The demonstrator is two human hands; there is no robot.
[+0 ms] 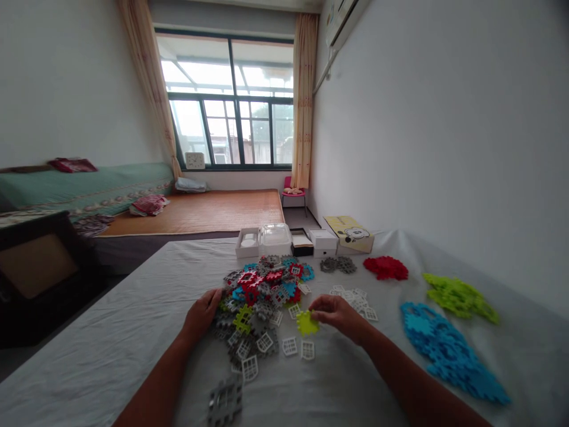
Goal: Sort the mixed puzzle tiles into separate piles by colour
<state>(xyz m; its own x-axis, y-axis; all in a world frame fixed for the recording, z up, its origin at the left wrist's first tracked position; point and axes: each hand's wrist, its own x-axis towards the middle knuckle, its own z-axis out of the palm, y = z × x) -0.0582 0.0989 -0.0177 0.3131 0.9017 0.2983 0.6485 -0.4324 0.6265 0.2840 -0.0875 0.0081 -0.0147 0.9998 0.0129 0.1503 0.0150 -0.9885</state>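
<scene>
A mixed heap of interlocking plastic tiles (pixel 262 293) in red, blue, grey, white and lime lies in the middle of a white-covered table (pixel 133 332). My right hand (pixel 340 313) pinches one lime-green tile (pixel 306 324) just right of the heap. My left hand (pixel 202 314) rests curled against the heap's left edge, fingers among the grey and white pieces; what it grips is hidden. To the right lie sorted groups: white tiles (pixel 358 298), grey tiles (pixel 338 264), red tiles (pixel 386 268), lime tiles (pixel 460 296) and blue tiles (pixel 448 350).
Small boxes (pixel 275 240) and a yellow printed box lid (pixel 351 232) line the table's far edge. A white wall runs along the right. Beyond the table are a bed platform with a woven mat (pixel 208 210), a pink chair (pixel 293 193) and a window.
</scene>
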